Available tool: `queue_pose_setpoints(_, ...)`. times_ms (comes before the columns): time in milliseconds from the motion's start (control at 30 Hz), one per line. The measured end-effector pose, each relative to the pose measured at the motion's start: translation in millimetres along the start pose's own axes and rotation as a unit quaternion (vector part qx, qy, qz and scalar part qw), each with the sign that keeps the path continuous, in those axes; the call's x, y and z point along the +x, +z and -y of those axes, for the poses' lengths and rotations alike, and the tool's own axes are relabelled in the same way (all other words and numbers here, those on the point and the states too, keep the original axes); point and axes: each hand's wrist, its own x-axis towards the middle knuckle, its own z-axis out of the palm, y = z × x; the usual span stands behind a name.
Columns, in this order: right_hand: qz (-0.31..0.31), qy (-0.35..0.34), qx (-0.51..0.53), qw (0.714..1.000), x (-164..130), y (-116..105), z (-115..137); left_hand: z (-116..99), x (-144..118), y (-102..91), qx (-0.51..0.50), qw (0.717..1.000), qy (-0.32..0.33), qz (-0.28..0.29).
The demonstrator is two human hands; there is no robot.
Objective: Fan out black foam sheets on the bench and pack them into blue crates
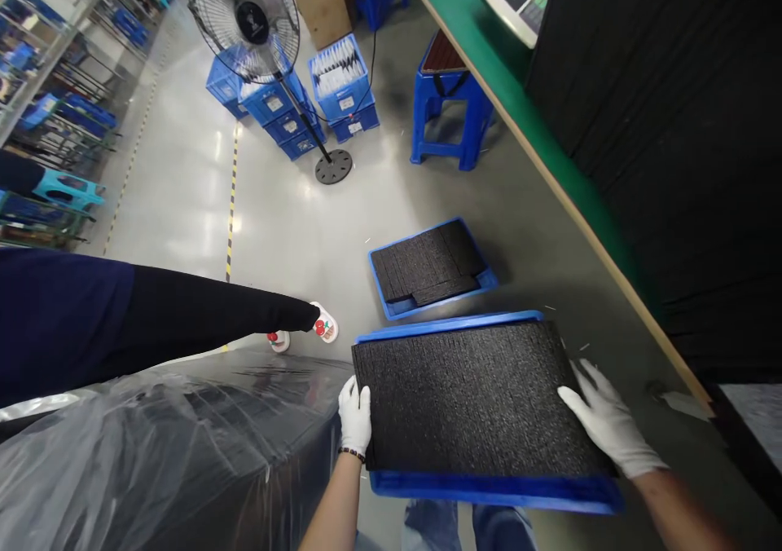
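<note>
Two gloved hands, left hand [355,415] and right hand [602,418], wrap shut around the sides of the tray [489,490], keeping its foam [470,396] level.

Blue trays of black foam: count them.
2. One tray held between the left hand and right hand; another on the floor beyond. Others may be hidden.

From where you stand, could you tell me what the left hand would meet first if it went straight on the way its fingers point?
The left hand points up along the held blue tray's left edge; beyond that, probably only bare floor, though depth is unclear.
</note>
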Motion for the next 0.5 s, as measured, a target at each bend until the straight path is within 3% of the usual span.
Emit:
queue_pose_setpoints(133,0.026,0.018,-0.053,0.998,2,10,7,10,14,17.4,0.117,0.990,0.072,-0.031)
queue_pose_setpoints(267,-0.004,-0.006,-0.135,0.991,-4,-3,50,8,8,18.4,0.215,0.966,0.130,-0.065)
queue_pose_setpoints(367,-0.009,-0.032,-0.180,0.983,-11,-5,82,-1,-7,24.2,0.279,0.939,0.195,-0.040)
queue_pose_setpoints(500,-0.002,-0.025,-0.194,0.981,-7,6,97,-17,-17,35.5,0.330,0.917,0.222,-0.005)
